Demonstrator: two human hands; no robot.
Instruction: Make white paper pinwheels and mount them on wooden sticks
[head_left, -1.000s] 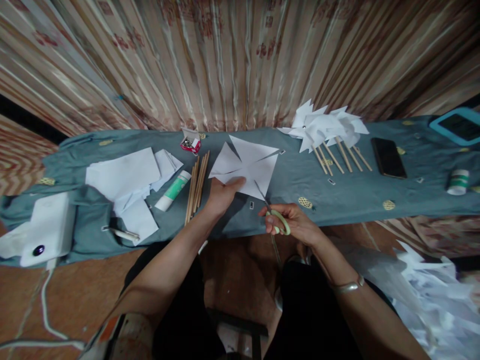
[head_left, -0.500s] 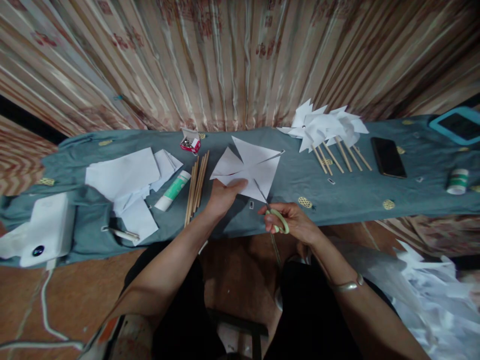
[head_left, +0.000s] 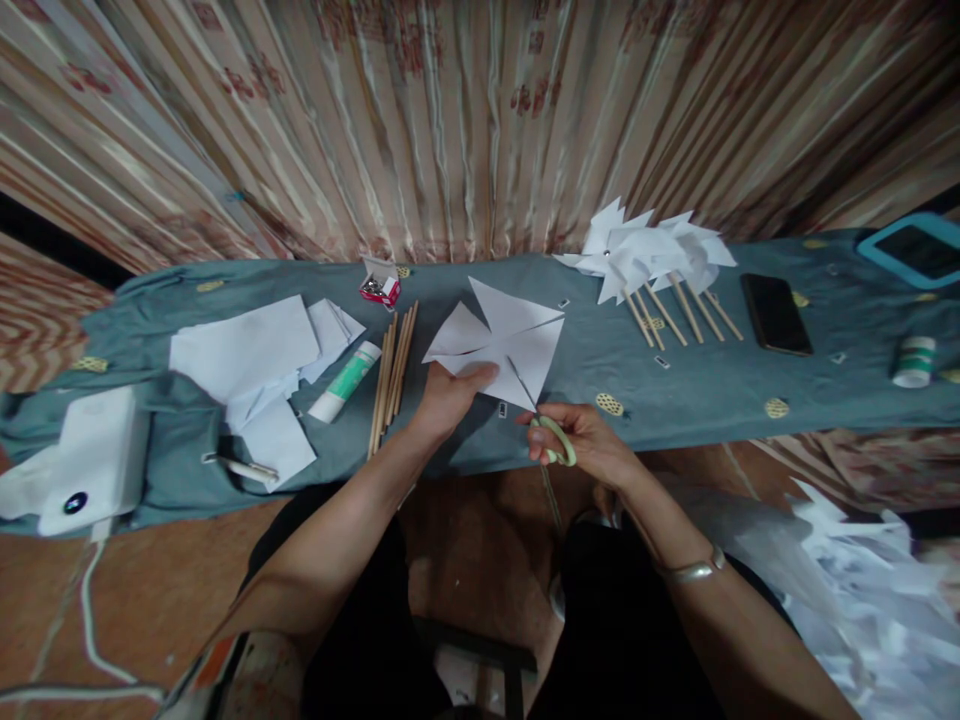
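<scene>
At the middle of the cloth-covered surface [head_left: 675, 390], a white paper square [head_left: 499, 335] is lifted a little off the cloth and tilted toward the camera.

Left hand [head_left: 450, 395]: fingers closed on the square's near edge, thumb on top, pinching the sheet close to its centre.

Right hand [head_left: 581, 445]: just right of and nearer than the square, fingers through the green loops of a pair of scissors [head_left: 555, 437] and gripping them. The blades point up into the square's near right corner. They are too thin to tell how far apart they stand.

Slits run in from at least two corners toward the centre, so the sheet reads as triangular flaps joined in the middle.

Judgement: the step in hand is a diagonal cut from the near right corner. The move that follows calls for a steady pinch at the centre and a cut that stops short of it, or the flaps will part.

Left of the square:
- a bundle of wooden sticks [head_left: 391, 375]
- a glue tube [head_left: 346, 381]
- loose white sheets [head_left: 247, 350]
- a white device [head_left: 94, 455], farthest out

Beyond it to the left: a small red box [head_left: 381, 287].

Right of the square:
- finished paper pinwheels [head_left: 645, 250] on sticks
- a dark phone [head_left: 775, 314]
- a small jar [head_left: 916, 362]
</scene>
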